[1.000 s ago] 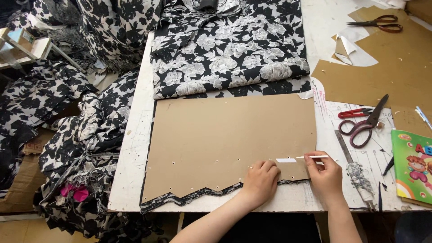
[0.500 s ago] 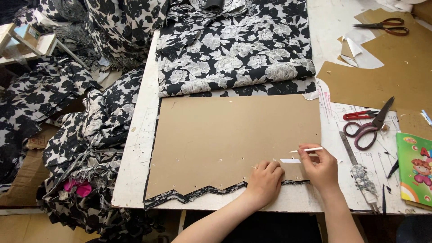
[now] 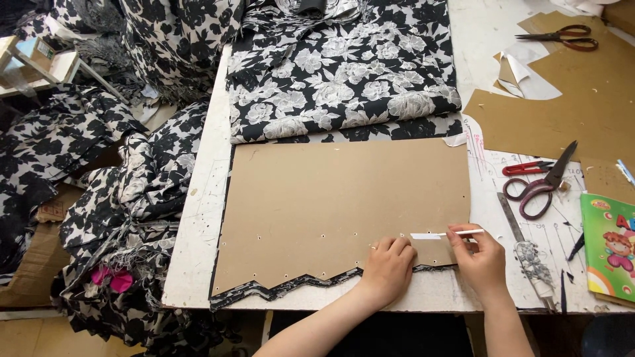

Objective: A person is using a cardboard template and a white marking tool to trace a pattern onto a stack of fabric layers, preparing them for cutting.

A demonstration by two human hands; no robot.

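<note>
A brown cardboard pattern [image 3: 331,205] with a zigzag lower edge and small punched holes lies flat on black-and-white floral fabric [image 3: 344,79] on the white table [image 3: 198,218]. My left hand [image 3: 387,264] presses flat on the pattern's lower right part. My right hand [image 3: 479,254] pinches a thin white stick of chalk [image 3: 446,234] whose tip rests on the pattern near its right edge. Black fabric edges [image 3: 278,293] peek out under the zigzag.
Maroon-handled scissors [image 3: 539,185] and a red-handled tool [image 3: 526,168] lie right of the pattern, with a metal ruler [image 3: 512,215], a colourful booklet [image 3: 612,244], more cardboard pieces [image 3: 562,106] and second scissors [image 3: 562,36]. Floral fabric heaps [image 3: 112,198] hang off the table's left side.
The view has shifted slightly rightwards over the table. My right hand with the chalk has stayed near the pattern's right edge; my left hand keeps pressing the pattern.
</note>
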